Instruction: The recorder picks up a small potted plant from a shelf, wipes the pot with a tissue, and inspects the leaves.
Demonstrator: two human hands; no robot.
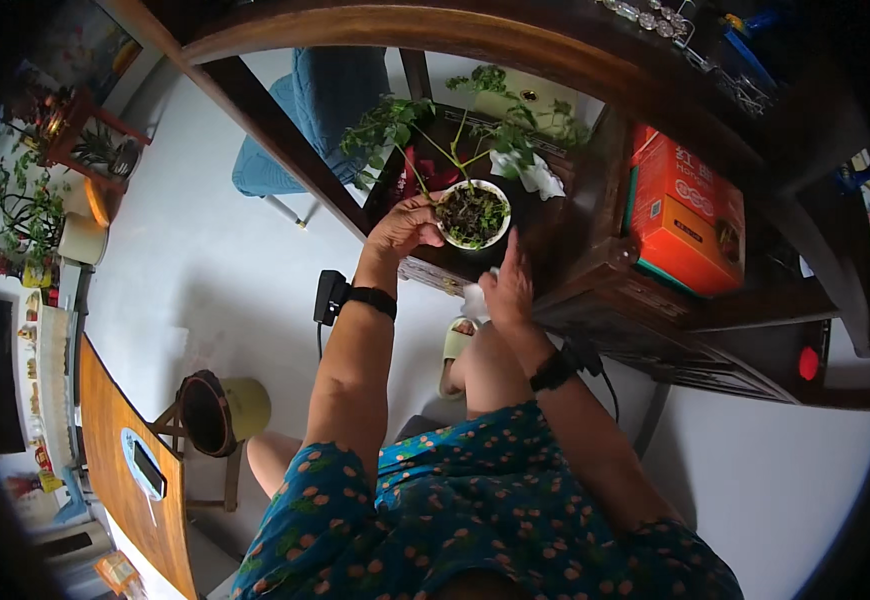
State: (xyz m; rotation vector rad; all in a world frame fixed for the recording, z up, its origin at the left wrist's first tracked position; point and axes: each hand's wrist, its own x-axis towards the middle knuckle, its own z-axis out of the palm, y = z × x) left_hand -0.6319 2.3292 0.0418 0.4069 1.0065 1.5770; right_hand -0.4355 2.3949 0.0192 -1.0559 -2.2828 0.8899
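Note:
A small white pot (511, 217) of dark soil holds a leafy plant (459, 150) with several thin green stems. It stands on a dark wooden cabinet top (547, 225). My left hand (409, 225) grips the pot's left side, thumb towards me. Just below the pot's right side is my right hand (510, 289), its index finger pointing up along the wall; whether it touches is unclear. Something white and crumpled, perhaps tissue (475, 300), shows beside the right palm; I cannot tell if it is held. Another crumpled white tissue (536, 176) lies behind the pot.
A red packet (427, 171) lies behind the pot, near a pale box (525, 94). Wooden shelf framing (420, 22) arches overhead. An orange-red carton (686, 217) sits at right. A blue-covered chair (330, 112), a bin (244, 405) and a table (116, 405) with a phone (148, 469) stand leftward.

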